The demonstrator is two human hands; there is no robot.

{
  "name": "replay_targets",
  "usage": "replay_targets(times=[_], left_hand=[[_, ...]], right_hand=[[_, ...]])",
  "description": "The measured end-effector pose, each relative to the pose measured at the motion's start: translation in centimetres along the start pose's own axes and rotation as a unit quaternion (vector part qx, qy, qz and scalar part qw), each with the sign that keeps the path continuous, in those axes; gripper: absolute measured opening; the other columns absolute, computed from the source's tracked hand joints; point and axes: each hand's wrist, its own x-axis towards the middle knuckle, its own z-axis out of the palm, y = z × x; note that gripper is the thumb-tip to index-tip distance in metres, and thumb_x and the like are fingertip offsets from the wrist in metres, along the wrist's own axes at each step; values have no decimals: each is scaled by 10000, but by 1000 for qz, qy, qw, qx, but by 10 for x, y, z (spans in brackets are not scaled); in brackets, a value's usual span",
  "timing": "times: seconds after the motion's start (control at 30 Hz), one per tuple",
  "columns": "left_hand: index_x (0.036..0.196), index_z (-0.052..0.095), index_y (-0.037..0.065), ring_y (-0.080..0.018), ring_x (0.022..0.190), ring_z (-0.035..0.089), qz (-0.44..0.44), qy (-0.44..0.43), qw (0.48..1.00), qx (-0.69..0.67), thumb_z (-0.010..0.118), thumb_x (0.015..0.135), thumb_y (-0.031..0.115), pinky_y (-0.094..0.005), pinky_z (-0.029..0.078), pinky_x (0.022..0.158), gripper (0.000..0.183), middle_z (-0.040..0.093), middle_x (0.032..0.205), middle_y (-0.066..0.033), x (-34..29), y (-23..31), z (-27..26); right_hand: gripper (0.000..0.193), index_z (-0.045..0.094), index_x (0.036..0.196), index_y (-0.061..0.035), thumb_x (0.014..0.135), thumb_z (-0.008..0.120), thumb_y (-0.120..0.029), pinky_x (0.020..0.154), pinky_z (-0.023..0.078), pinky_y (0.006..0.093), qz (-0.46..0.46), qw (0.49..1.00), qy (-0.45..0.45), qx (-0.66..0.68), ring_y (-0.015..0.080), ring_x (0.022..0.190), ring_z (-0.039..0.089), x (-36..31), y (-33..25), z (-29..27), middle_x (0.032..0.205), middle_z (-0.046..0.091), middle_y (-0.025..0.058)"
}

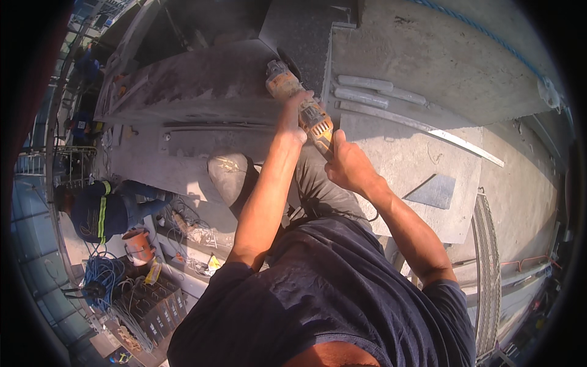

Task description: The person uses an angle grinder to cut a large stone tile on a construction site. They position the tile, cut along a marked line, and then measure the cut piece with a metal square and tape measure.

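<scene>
An orange and black angle grinder point(316, 125), coated in dust, is held between both my hands. My left hand point(295, 113) wraps round its body near the head, and my right hand point(351, 162) grips the rear end. The grinder's dark disc point(288, 63) is at the edge of a dark grey stone slab point(299, 37); whether it touches the slab, I cannot tell. Pale dust hangs over the far side. My knee point(229, 171), in dusty trousers, is bent beneath my left forearm.
White bars point(367, 90) and a long pale strip point(422, 128) lie at right, above a small dark stone offcut point(433, 191). A blue rope point(477, 27) crosses the far right. At left, a person in a reflective vest point(101, 211) bends near an orange bucket point(139, 246) and coiled blue cables point(103, 275).
</scene>
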Motion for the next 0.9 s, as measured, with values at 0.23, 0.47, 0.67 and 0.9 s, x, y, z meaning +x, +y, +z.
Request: replay_targets(times=[0.23,0.47,0.67,0.9], left_hand=[[1133,615,50,-284,861,743,-13,-31,999,-24,813,913,172,-479,651,737,320,675,947,-113,4,-7,-7],[1112,606,50,-282,794,738,-29,-33,999,-29,806,918,175,-462,655,655,306,671,900,-124,-3,-12,-4],[1095,605,56,-268,773,736,-31,-48,998,-29,795,929,171,-458,653,648,277,674,882,-117,-2,-13,-8],[1079,617,64,-279,805,736,-18,-31,999,-13,821,906,190,-468,653,723,296,677,903,-109,6,-8,-9]], right_hand=[[428,434,1165,78,846,700,-25,820,538,640,0,1000,7,6,606,922,688,-11,2,2,898,697,397],[446,440,1193,58,836,695,-24,846,565,655,12,1000,-2,-1,616,944,705,-19,4,-1,954,721,410],[437,440,1184,60,835,691,-19,830,560,665,7,1000,2,0,617,921,701,-18,5,1,922,717,407],[431,428,1165,61,844,702,-27,826,532,646,-4,1000,10,6,611,927,685,-11,1,0,910,700,397]])
